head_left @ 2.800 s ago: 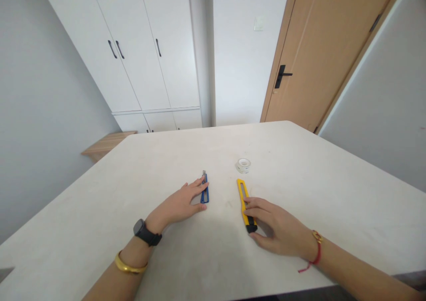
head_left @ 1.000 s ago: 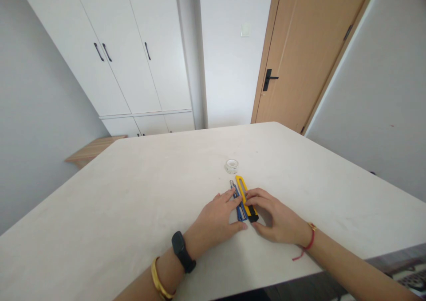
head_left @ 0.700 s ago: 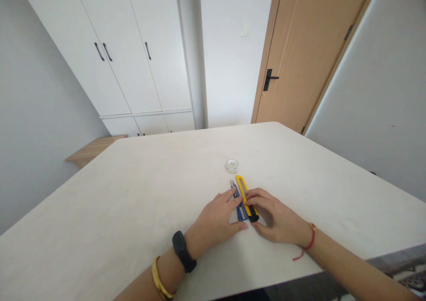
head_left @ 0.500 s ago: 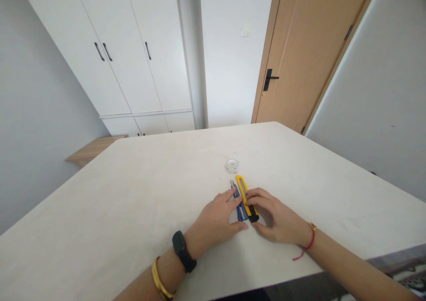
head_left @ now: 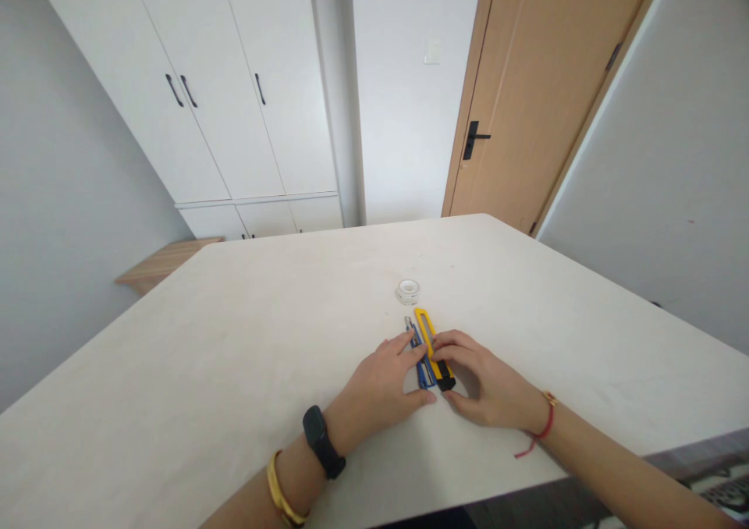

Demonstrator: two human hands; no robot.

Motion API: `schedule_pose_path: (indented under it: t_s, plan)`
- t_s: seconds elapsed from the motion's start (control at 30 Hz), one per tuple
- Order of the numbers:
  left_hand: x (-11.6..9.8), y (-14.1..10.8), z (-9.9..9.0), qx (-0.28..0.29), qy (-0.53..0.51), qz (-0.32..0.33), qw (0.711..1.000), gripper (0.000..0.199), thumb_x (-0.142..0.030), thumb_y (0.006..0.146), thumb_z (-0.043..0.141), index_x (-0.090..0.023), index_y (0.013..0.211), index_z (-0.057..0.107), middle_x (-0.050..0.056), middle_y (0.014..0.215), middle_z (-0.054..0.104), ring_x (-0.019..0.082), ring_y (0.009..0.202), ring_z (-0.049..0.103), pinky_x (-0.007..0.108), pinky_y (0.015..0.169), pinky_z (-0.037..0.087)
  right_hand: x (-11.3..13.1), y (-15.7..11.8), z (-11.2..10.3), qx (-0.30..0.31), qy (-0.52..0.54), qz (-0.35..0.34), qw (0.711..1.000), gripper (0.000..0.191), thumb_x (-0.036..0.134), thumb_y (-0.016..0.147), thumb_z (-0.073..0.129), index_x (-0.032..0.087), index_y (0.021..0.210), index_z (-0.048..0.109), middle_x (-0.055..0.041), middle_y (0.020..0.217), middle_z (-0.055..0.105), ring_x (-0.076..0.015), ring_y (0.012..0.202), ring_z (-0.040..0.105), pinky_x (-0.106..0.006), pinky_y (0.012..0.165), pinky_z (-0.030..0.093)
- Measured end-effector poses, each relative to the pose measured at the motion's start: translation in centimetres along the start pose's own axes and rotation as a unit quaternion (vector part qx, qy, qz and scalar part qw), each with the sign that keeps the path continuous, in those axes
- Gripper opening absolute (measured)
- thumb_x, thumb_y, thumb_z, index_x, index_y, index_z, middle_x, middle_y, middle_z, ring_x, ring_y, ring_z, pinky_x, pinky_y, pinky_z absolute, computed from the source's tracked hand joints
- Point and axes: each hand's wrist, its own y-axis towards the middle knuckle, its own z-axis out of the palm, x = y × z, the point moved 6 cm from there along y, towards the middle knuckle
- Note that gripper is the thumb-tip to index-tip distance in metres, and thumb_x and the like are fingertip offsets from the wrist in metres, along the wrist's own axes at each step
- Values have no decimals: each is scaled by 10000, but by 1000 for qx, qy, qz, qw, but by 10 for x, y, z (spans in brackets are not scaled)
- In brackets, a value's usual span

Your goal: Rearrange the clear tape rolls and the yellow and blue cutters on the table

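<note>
Two box cutters lie side by side, lengthwise away from me. My left hand has its fingers on the blue box cutter, with the thumb by its near end. On the yellow box cutter, which has a black near end, rest the fingertips of my right hand; the thumb is at that black end. Both hands are curled round their cutters, and parts of each are hidden under the fingers. Just beyond the cutters sits a clear roll of tape, touched by neither hand.
Everything lies on a large white table. Past its far edge stand a white wardrobe and a wooden door. A wooden ledge shows at the left behind the table.
</note>
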Motion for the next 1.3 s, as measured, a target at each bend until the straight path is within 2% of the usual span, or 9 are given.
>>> schedule_pose_path:
  t_s: [0.63, 1.3]
  plan:
    - [2, 1, 2, -8, 4, 2, 1000, 725, -493, 780, 637, -284, 1433, 404, 65, 1550, 305, 297, 1382, 340, 431, 1131, 295, 1, 1, -1, -2, 0, -2, 1000, 477, 74, 685, 633, 211, 1137, 569, -116, 1141, 552, -247, 1081, 542, -424, 964, 474]
    - [-2, 0, 0, -14, 5, 17, 1000, 731, -475, 782, 641, -264, 1439, 400, 98, 1538, 323, 298, 1376, 353, 435, 1127, 303, 0, 0, 0, -3, -4, -3, 1000, 497, 73, 681, 633, 205, 1154, 556, -118, 1148, 547, -245, 1088, 535, -414, 968, 464]
